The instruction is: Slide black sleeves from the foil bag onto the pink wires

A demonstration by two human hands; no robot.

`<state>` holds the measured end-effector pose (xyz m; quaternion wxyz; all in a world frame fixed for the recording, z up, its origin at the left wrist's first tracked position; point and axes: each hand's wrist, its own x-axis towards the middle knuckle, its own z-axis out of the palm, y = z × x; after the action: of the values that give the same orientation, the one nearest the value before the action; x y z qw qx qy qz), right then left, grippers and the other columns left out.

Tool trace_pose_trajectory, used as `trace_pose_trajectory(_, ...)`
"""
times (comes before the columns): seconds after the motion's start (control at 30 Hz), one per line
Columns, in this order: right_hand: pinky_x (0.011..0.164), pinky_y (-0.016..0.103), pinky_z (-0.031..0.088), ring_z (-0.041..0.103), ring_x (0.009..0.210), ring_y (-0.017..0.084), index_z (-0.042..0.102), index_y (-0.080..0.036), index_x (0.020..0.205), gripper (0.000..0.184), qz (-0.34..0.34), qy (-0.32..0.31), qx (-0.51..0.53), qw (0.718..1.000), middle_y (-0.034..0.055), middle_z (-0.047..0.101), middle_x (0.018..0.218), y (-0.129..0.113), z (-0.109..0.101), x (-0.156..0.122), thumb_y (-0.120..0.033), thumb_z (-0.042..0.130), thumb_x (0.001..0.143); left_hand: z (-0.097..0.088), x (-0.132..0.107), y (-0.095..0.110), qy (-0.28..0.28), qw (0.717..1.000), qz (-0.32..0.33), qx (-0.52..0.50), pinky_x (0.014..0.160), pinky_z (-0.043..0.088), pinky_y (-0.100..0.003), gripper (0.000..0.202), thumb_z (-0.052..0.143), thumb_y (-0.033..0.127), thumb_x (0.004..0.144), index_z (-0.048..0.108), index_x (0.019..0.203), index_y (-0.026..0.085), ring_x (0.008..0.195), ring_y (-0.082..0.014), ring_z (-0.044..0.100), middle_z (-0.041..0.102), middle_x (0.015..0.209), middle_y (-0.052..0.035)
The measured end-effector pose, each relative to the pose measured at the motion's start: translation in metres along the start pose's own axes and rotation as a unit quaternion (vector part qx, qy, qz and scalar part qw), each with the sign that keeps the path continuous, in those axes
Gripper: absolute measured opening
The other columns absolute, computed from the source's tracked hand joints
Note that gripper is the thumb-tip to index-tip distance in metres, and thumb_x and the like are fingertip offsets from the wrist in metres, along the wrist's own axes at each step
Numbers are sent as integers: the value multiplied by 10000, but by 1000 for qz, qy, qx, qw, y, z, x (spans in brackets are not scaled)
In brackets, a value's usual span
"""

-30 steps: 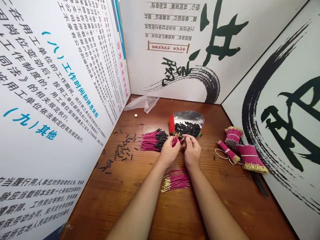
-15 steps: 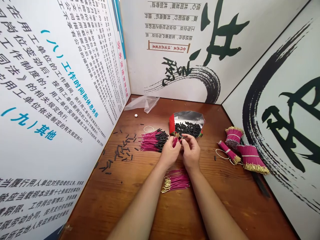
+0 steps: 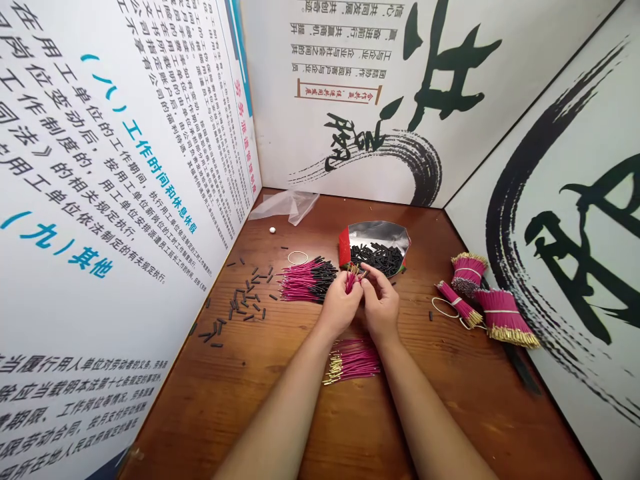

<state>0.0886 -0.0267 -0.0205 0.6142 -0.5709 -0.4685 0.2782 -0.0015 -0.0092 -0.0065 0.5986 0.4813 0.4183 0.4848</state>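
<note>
My left hand [image 3: 342, 301] is closed around a small bunch of magenta wires [image 3: 352, 283] with gold-coloured tips pointing up. Right beside it, my right hand [image 3: 381, 303] pinches at the tips of that bunch; what its fingertips hold is too small to make out. Just left of my hands lies a pile of magenta wires with black sleeves [image 3: 307, 280] on their right ends. Under my wrists, bare magenta wires with gold ends [image 3: 354, 362] are spread on the table. Behind my fingers stands an opened red and silver pouch [image 3: 345, 247] holding many black sleeves [image 3: 375, 257].
Loose black sleeves [image 3: 245, 301] are scattered at the left of the wooden table [image 3: 280, 407]. Banded wire bundles [image 3: 505, 317] stand at the right, near a white rubber band [image 3: 443, 308]. A clear plastic bag [image 3: 295, 205] lies at the back. Printed panels enclose three sides.
My right fingers have shifted slightly and closed in on the wire tips beside my left hand. My left hand stays in place around the bunch.
</note>
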Motion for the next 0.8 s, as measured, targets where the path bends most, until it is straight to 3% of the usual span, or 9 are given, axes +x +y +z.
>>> trace_pose_trajectory(0.13,820,348,528,639,862,182,652,-174,1183,388,-3,28,1,1000,69,687,974,0,2,-1,-331,627,829,1,1,-1,11,1000,-6,-19,736,415,-219,96,525,163,859,475,778,175,712,-101,457,498,771,13)
trace_pose_trajectory(0.33,737,324,519,628,782,170,665,-178,1015,257,-8,29,1,1000,52,682,892,-1,4,-1,-364,648,838,0,2,-1,20,999,-9,-28,740,418,-218,121,553,153,856,476,766,173,705,-97,457,501,762,19)
trace_pose_trajectory(0.67,725,312,526,633,780,162,644,-184,1085,308,-8,26,4,1000,49,674,918,-2,4,-2,-365,662,836,0,3,-3,21,999,-15,-46,796,437,-225,92,550,161,869,491,799,172,745,-105,494,527,783,12)
trace_pose_trajectory(0.8,726,315,528,633,793,170,653,-188,1003,231,-15,24,2,1000,55,686,911,-5,4,-1,-353,645,842,0,3,-1,23,999,-14,-34,787,434,-222,109,509,126,880,480,784,170,731,-99,475,517,780,13)
